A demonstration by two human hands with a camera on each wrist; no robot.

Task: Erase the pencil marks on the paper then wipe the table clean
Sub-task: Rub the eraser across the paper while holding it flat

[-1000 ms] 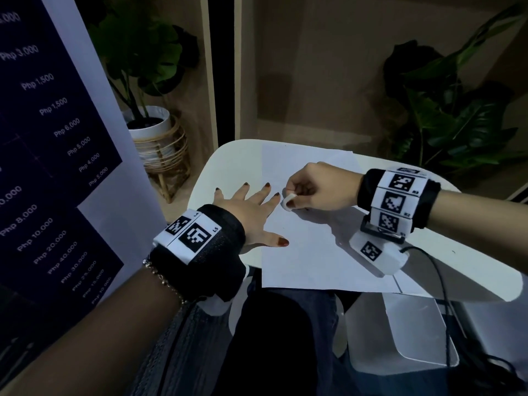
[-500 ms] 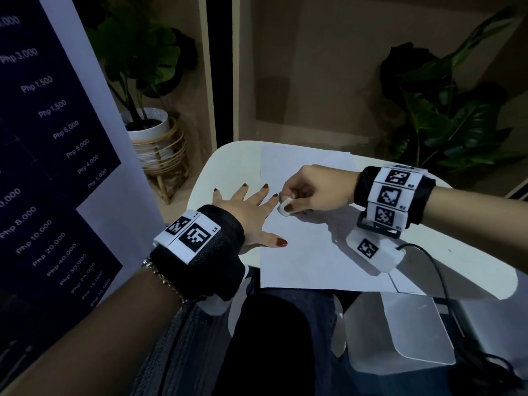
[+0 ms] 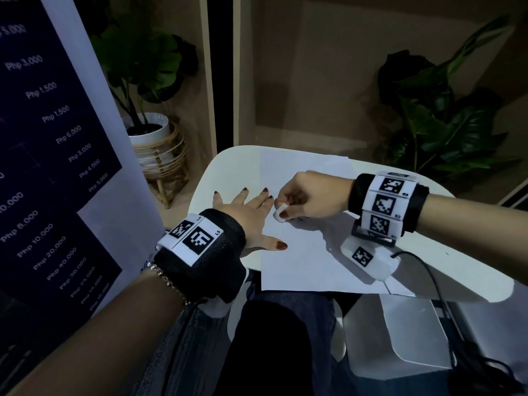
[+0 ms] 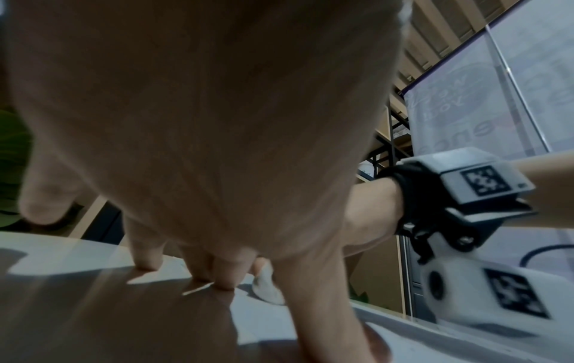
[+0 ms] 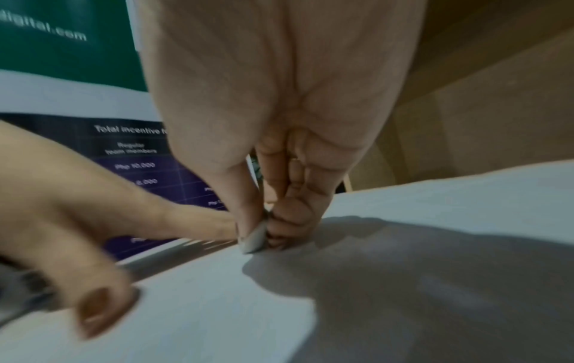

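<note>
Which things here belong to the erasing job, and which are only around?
Job: paper; eraser, pinched by right hand; left hand, flat on the paper's edge; table.
Around: potted plant; price banner; leafy plant.

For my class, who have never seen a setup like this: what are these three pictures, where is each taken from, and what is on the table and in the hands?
No machine here: a person wears three cameras. The head view looks down at both hands; each wrist view looks along one hand from a white camera strapped under a band with black-and-white markers. On the white table lies a sheet of paper. The left hand presses flat on it, fingers spread. The right hand pinches a small white eraser against the paper. Potted plants stand behind.
</note>
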